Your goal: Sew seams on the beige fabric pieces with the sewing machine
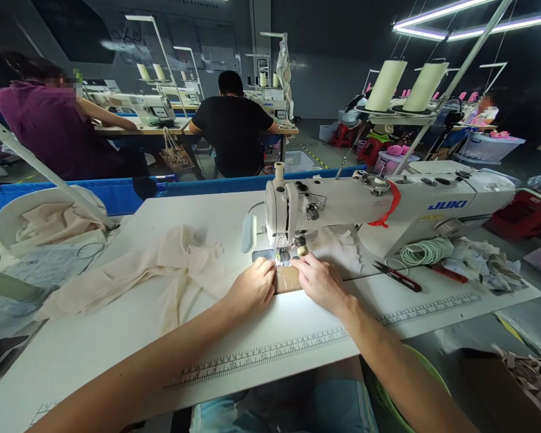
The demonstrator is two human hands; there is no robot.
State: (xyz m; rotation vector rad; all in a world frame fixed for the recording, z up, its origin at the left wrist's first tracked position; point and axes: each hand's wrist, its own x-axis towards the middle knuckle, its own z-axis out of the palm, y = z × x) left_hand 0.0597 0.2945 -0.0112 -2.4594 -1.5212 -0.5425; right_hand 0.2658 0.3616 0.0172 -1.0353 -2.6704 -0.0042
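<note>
Both of my hands are at the needle area of a white JUKI sewing machine (pixel 324 204). My left hand (pixel 253 281) lies just left of the presser foot, its fingers bent and pressed together. Close to the right of the foot, my right hand (pixel 321 279) has its thumb and fingertips pinched. Whatever is in the fingers is too small to make out. Between the hands is a brown plate (pixel 288 279) set in the table. Thin beige fabric (pixel 175 258) lies rumpled on the left, with more pale fabric (pixel 338 246) behind the right hand.
Thread snips (pixel 397 276), a coil of pale green cord (pixel 426 251) and fabric scraps (pixel 482 261) lie at the right. A printed ruler (pixel 270 355) runs along the front edge. At the left stands a white bin (pixel 4 225) holding cloth. Two co-workers sit ahead at other machines.
</note>
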